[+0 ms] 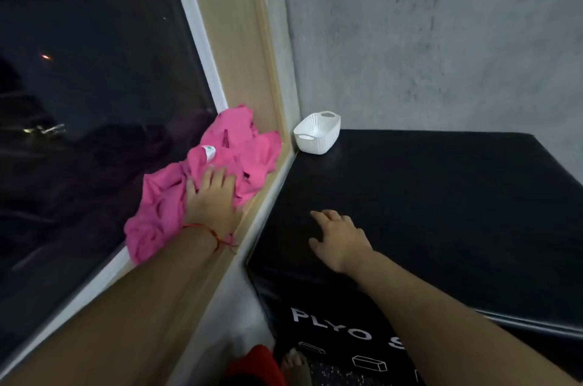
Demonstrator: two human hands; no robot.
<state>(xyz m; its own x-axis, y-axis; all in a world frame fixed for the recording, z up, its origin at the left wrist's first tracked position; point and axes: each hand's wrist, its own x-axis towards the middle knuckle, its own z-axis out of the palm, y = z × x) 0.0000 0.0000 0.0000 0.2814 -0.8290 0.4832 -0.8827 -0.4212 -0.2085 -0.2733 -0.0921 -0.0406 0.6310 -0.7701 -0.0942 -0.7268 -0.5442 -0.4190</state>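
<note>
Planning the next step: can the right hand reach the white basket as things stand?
Probably yes. The right hand rests on the black box top, and nothing stands between it and the white basket in the far corner. The arm may need to stretch.

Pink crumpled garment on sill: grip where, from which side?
Probably the bunched folds mid-heap of the crumpled pink fabric garment, from above and the room side: it lies slack on the wooden sill, against the window glass, under the left hand.
</note>
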